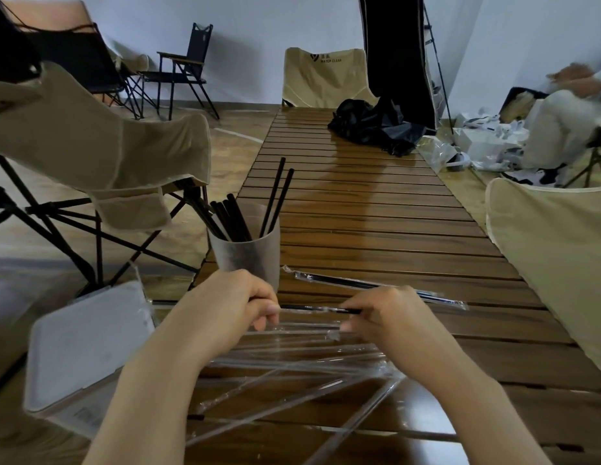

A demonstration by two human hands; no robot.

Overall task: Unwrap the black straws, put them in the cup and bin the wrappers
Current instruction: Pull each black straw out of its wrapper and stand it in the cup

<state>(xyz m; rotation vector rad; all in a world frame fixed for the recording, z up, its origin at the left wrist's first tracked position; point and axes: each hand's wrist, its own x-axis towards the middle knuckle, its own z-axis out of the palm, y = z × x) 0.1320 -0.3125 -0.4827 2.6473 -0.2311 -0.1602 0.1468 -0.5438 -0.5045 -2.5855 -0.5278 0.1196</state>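
So there's one black straw [321,309] held level just above the table [376,209], low in the middle of the view, with its clear wrapper [306,325] partly on it. The left hand [238,302] has a closed grip, fingers curled round the straw's 9 o'clock end; the right hand [384,313] pinches the 3 o'clock end, fingers curled in too. Both grips are on that same straw, wrapper hanging loose between them.

Just at 12 o'clock from the left hand sits the frosted cup [248,255], upright near the table's left edge, with a bunch of unwrapped black straws [237,218] sticking out of it, most leaning toward 11 o'clock and two toward 1 o'clock.

At 1 o'clock from the right hand, one more wrapped straw [376,286] lies flat on the slats, apart from the hands.

Toward 6 o'clock, under the forearms, there's a messy pile of empty clear wrappers [292,374] spread across the table.

At 8 o'clock, off the table's left edge, is a pale plastic bin [87,344].

Further out: a black bag [373,124] at 12 o'clock on the far end of the table, beige camp chairs [91,139] around it, and another person [567,122] sitting at 2 o'clock.
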